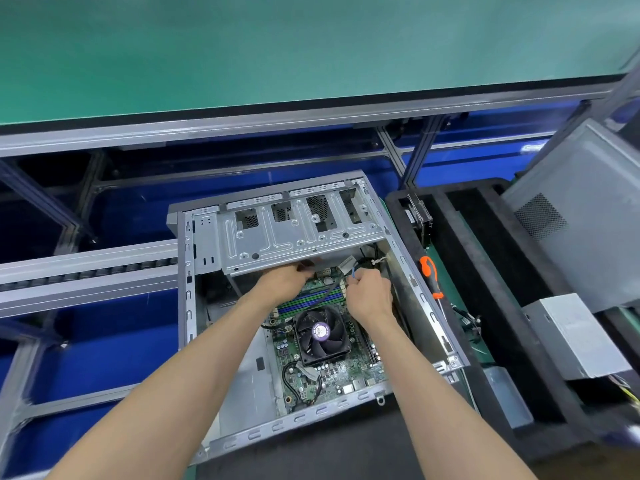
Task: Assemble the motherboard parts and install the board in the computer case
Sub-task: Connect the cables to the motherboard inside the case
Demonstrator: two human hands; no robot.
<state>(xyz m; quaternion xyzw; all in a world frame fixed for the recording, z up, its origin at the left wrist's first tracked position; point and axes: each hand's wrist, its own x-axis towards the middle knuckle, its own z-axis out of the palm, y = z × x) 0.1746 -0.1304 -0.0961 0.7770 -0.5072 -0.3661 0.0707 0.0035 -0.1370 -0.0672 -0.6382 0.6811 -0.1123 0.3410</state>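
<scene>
Evidently the step in hand is cabling at the far edge of the board [322,355], which already lies in the case [188,271]. The right hand [369,294] has its grip curled round a thin blue wire [353,273], pinched near the tip; the left hand [284,280] reaches under the drive cage [294,233], fingers bent, and I cannot tell whether it holds anything. To do this well, I judge, keep the pinch close to the plug, line it up squarely before pressing, and use the left hand to hold loose cables (there are several near the case wall) clear of the fan [323,332].

Green and densely populated, the board has blue memory slots [301,303] between hands and fan. The case lies open on its side, a screwdriver [431,277] just beside it.
</scene>
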